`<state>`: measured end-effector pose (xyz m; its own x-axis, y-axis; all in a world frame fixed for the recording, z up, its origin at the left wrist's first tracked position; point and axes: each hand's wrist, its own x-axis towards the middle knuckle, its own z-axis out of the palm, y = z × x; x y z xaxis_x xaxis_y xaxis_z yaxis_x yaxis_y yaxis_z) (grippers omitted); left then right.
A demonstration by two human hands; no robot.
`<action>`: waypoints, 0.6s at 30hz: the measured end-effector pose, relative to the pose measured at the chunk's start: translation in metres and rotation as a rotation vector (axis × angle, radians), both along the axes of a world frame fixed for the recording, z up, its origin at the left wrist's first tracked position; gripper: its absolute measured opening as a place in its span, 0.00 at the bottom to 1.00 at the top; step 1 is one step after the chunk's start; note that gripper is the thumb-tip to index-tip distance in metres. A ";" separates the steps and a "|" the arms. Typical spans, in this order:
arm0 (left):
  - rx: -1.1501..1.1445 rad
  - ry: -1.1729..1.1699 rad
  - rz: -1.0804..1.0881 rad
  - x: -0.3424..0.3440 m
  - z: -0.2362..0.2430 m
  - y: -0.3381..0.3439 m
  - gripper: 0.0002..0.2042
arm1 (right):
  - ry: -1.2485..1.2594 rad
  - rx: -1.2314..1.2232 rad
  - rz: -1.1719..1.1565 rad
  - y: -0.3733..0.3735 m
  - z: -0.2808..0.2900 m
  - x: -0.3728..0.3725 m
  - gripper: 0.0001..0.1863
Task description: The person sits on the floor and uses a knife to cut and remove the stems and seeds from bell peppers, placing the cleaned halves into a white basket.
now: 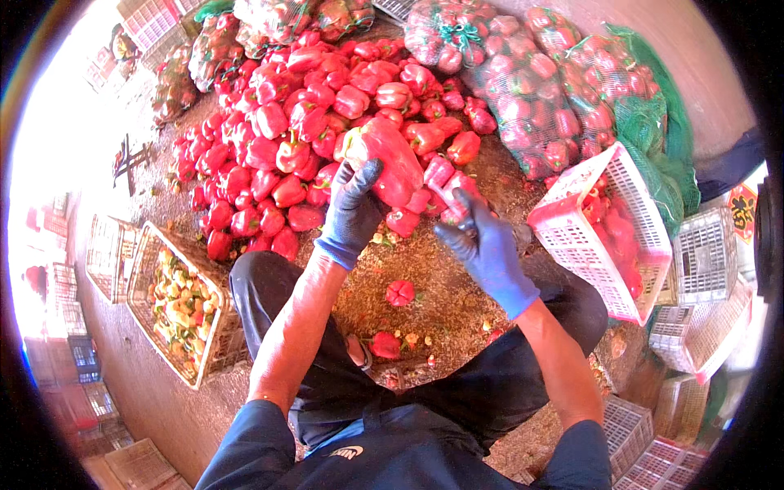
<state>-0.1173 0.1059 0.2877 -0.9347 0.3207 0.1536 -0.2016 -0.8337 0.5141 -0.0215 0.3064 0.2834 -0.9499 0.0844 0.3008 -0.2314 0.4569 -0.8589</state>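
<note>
Broadly, the brown floor [167, 400] carries everything, with a wide heap of red peppers [269, 121] spread across it in front of the seated person. Behind the heap and to its right lean bulging mesh sacks [523, 106] of peppers, with loose green netting [653, 139] bunched beside them. On the right, a white crate [581, 257] stands tilted with red peppers inside; on the left, a dingy crate [222, 331] holds pale yellow and green pieces [184, 309]. Both hands wear blue-cuffed gloves with dark palms. The left hand [353, 208] grasps a large red pepper [394, 167], raised before the near edge of the heap. The right hand [487, 251] is just beside it, fingers bent around what may be a pale, slim tool [447, 196]; blur leaves its grip uncertain. Between the legs lie a single pepper [400, 292], another near a foot [385, 345], and small scraps [412, 337].
</note>
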 end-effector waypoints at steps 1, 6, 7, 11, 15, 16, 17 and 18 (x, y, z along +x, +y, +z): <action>0.031 -0.029 -0.013 0.000 -0.005 -0.003 0.27 | 0.012 -0.006 -0.004 0.003 0.002 -0.001 0.40; -0.150 0.015 -0.019 0.017 -0.007 0.002 0.34 | 0.026 0.034 0.046 -0.009 0.039 -0.014 0.40; -0.219 0.050 -0.040 0.021 -0.007 0.004 0.40 | 0.022 0.012 0.074 -0.014 0.044 -0.016 0.42; -0.362 0.117 0.070 0.034 0.001 0.020 0.46 | -0.069 -0.127 0.175 -0.018 0.048 -0.020 0.49; -0.514 0.167 -0.026 0.034 0.015 0.015 0.40 | -0.088 -0.208 0.218 -0.010 0.040 -0.017 0.53; -0.552 0.184 -0.069 0.031 0.013 0.010 0.39 | -0.079 -0.218 0.227 -0.009 0.036 -0.016 0.54; -0.586 0.200 -0.113 0.031 0.013 0.008 0.38 | -0.072 -0.225 0.235 -0.009 0.035 -0.015 0.54; -0.602 0.199 -0.099 0.033 0.014 0.008 0.35 | -0.052 -0.249 0.234 -0.009 0.036 -0.013 0.53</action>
